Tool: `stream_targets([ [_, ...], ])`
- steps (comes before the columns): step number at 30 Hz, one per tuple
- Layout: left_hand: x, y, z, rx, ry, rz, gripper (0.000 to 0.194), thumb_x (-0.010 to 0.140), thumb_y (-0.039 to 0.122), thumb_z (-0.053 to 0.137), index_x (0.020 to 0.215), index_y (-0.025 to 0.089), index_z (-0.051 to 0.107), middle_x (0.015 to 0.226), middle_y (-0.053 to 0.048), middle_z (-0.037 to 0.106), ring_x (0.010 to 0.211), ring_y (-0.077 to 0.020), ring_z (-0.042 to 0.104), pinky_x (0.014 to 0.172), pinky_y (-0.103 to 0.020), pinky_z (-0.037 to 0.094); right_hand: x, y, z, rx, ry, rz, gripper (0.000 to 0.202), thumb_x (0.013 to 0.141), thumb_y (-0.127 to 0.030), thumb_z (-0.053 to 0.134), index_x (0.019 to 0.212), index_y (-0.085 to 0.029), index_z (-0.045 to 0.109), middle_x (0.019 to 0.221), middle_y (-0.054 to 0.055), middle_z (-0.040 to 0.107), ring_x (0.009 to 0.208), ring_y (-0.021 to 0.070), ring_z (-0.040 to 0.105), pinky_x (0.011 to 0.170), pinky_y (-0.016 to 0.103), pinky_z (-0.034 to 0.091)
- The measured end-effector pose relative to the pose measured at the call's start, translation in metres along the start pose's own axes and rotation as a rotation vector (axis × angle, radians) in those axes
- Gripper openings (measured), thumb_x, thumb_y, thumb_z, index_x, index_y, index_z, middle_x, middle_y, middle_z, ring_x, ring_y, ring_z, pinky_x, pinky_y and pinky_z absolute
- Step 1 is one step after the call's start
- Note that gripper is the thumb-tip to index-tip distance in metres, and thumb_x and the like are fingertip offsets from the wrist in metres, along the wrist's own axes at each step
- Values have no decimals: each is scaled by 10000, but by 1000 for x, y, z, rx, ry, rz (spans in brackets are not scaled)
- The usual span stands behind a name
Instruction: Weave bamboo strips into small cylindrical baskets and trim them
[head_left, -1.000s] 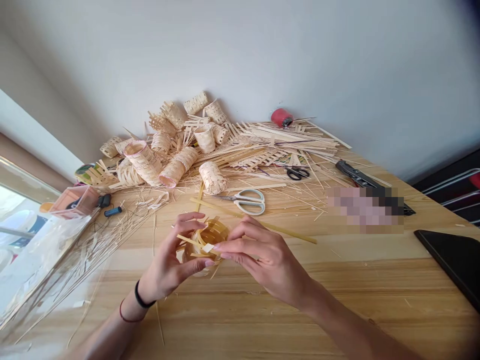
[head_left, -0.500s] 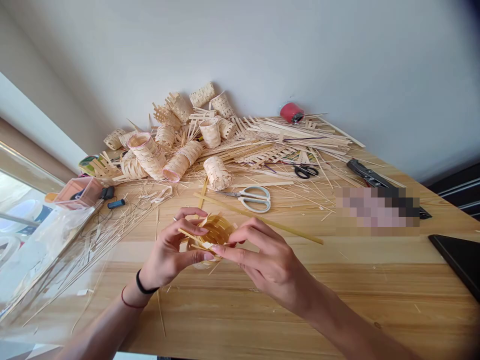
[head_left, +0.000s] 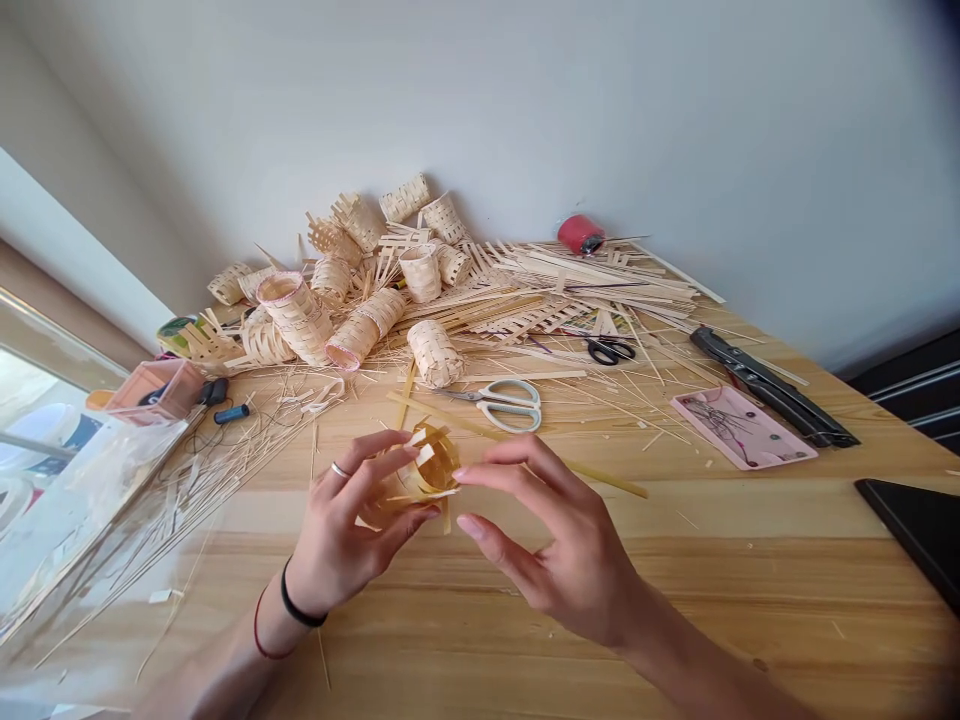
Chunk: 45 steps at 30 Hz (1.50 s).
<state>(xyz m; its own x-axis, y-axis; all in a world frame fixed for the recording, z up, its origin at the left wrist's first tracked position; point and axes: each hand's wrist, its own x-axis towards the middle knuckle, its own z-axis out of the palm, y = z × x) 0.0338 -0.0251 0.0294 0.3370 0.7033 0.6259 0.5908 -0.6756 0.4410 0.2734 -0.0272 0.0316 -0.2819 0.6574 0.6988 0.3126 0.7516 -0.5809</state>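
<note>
A small woven basket of yellowish strips lies tilted in my left hand, its opening turned toward the right. The left fingers and thumb are closed round its side, and short strip ends stick out at its rim. My right hand is just right of the opening, fingers and thumb apart; a fingertip is at the rim, and I cannot tell whether it touches. Behind the hands lie scissors with pale handles and a long yellowish strip.
Woven baskets and loose strips are heaped along the wall. On the right are a pink tray with thin metal pieces, a black tool and black-handled scissors. A pink box stands left; a red spool sits at the back.
My right fingers have come off the rim and spread apart. The basket has turned in my left hand, its opening now facing more to the right.
</note>
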Motion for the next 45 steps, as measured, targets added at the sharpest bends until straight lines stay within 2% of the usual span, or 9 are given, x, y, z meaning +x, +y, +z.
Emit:
stream_targets([
  [3, -2, 5, 2, 115, -11, 65, 519, 949, 323, 827, 1423, 300, 617, 1339, -101, 741, 1136, -262, 782, 963, -357, 641, -1, -1, 3, -10, -5, -18, 239, 996, -201, 762, 1230, -196, 713, 1033, 75, 688, 943, 211, 700, 846, 340, 625],
  [7, -8, 8, 7, 193, -11, 51, 614, 942, 331, 818, 1500, 306, 563, 1367, -118, 719, 1112, -280, 786, 959, -380, 640, -1, -1, 5, -46, -38, -50, 31, 1023, -188, 735, 1021, -190, 766, 913, 49, 669, 815, 178, 661, 764, 310, 588],
  [21, -6, 15, 17, 161, -9, -6, 484, 932, 302, 786, 1353, 237, 556, 1309, -137, 731, 1156, -284, 741, 954, -402, 634, -1, -2, 16, -102, -11, -9, 147, 1005, -91, 668, 891, -184, 669, 874, 47, 656, 804, 185, 665, 744, 307, 568],
  [27, -8, 18, 18, 173, -93, -135, 645, 895, 316, 756, 1467, 251, 464, 1455, -163, 698, 1270, -328, 741, 958, -435, 661, -1, -2, 11, -141, -20, -87, 85, 1007, -136, 710, 933, -177, 703, 892, 56, 672, 812, 198, 653, 768, 341, 556],
  [31, -8, 20, 18, 163, -165, -252, 735, 879, 344, 752, 1531, 256, 424, 1379, -138, 747, 1147, -339, 791, 888, -464, 667, -2, -3, 13, -143, -15, -86, 100, 1006, -129, 706, 914, -168, 697, 871, 51, 659, 793, 196, 631, 755, 349, 541],
  [35, -6, 20, 13, 37, -187, -340, 704, 881, 378, 795, 1497, 262, 474, 1375, -130, 735, 1143, -332, 777, 908, -462, 643, -2, -2, 15, -153, -24, -65, 125, 1015, -115, 685, 905, -172, 682, 881, 54, 651, 815, 200, 636, 760, 344, 548],
  [38, -3, 18, 4, -149, -254, -407, 776, 892, 419, 822, 1548, 264, 438, 1438, -144, 698, 1267, -348, 718, 1042, -499, 589, -2, -1, 15, -151, -3, -45, 127, 1029, -97, 656, 931, -178, 669, 924, 58, 644, 858, 198, 648, 784, 333, 560],
  [41, -2, 15, -2, -334, -309, -443, 709, 989, 335, 714, 1614, 298, 381, 1534, -142, 622, 1407, -342, 618, 1148, -523, 514, -1, 1, 13, -153, 28, -32, 126, 1024, -82, 653, 955, -187, 664, 963, 55, 629, 904, 195, 655, 818, 324, 560],
  [45, -2, 15, -2, -476, -285, -446, 764, 987, 230, 693, 1660, 347, 350, 1476, -132, 598, 1372, -337, 587, 1143, -535, 502, 0, -1, 11, -109, 21, 23, 148, 1012, -83, 667, 927, -204, 652, 982, 47, 613, 944, 187, 666, 848, 312, 557],
])
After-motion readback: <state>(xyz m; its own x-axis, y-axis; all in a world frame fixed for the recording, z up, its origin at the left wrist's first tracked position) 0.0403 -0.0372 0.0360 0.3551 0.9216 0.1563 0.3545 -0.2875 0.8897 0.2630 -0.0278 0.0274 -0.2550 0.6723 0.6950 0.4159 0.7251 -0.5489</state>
